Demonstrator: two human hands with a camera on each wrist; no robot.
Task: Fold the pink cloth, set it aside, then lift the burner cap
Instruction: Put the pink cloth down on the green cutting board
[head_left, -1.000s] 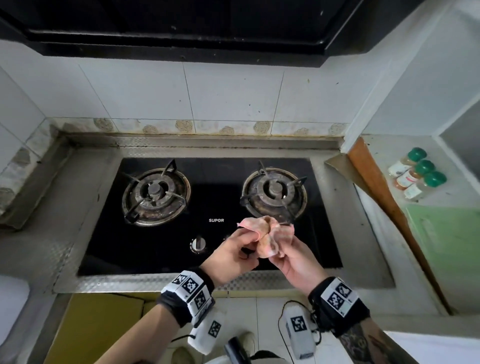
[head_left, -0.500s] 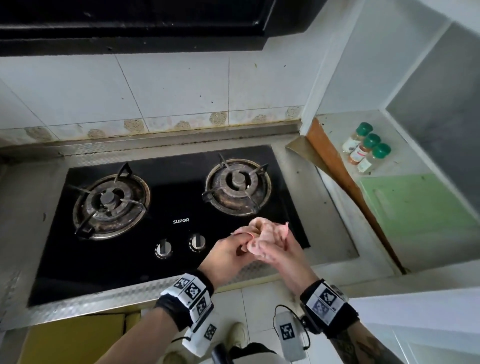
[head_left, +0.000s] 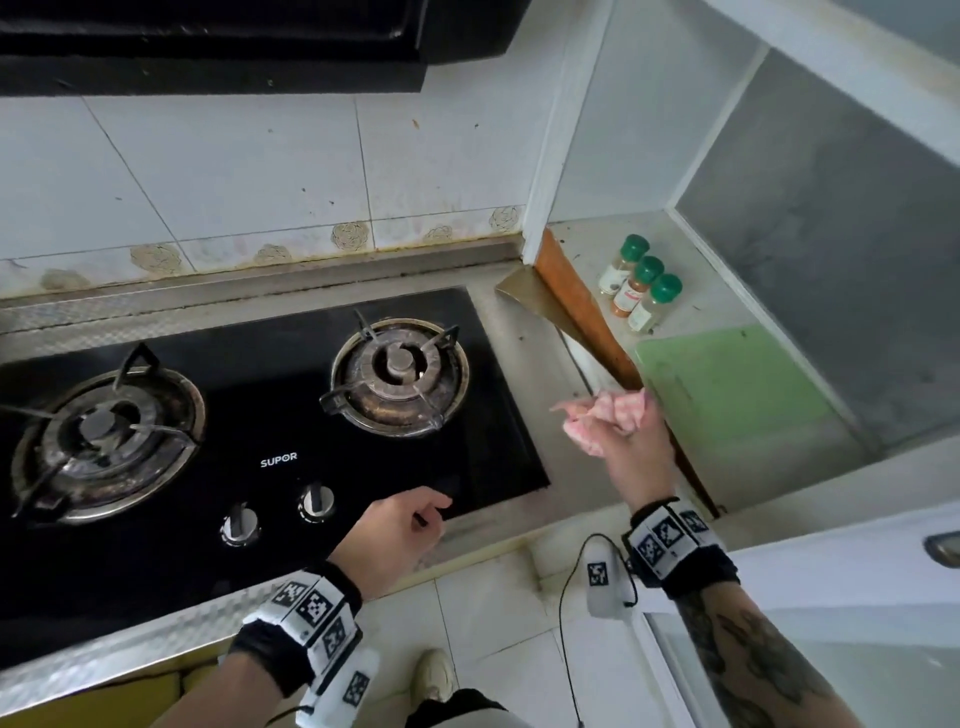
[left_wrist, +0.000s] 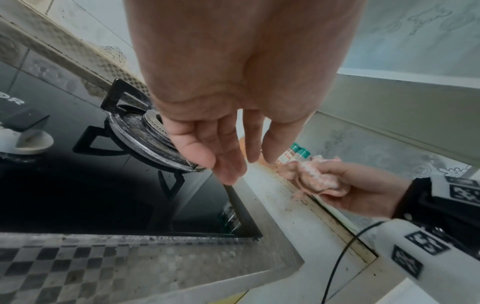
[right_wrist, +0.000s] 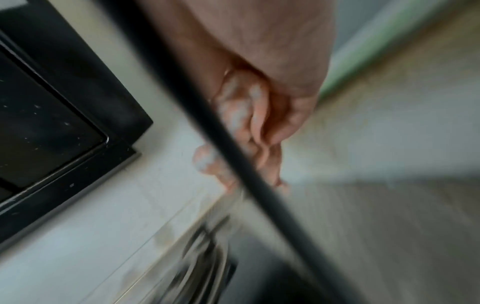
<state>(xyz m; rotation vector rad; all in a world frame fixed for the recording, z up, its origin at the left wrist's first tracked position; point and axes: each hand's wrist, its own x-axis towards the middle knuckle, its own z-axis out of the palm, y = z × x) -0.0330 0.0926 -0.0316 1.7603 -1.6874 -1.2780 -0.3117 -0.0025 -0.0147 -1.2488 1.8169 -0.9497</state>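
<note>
My right hand (head_left: 621, 431) grips the bunched pink cloth (head_left: 605, 415) in the air over the counter strip right of the hob. The left wrist view shows the pink cloth (left_wrist: 315, 175) wadded in that fist (left_wrist: 345, 189); the right wrist view is blurred, with the cloth (right_wrist: 233, 115) under curled fingers. My left hand (head_left: 415, 519) hovers over the hob's front right corner, fingers relaxed (left_wrist: 221, 162) and empty. The round burner cap (head_left: 399, 359) sits at the centre of the right burner (head_left: 400, 375), beyond and left of both hands.
The black glass hob (head_left: 291, 431) has a left burner (head_left: 101, 434) and two knobs (head_left: 278, 512) near its front. Three green-lidded spice jars (head_left: 641, 288) and a green cutting board (head_left: 727, 384) lie on the lower ledge to the right, past a wooden edge (head_left: 587, 312).
My left hand has let go of the cloth and dropped back toward the hob's front edge. My right hand has carried the bunched cloth rightward, off the hob. The head view swung right.
</note>
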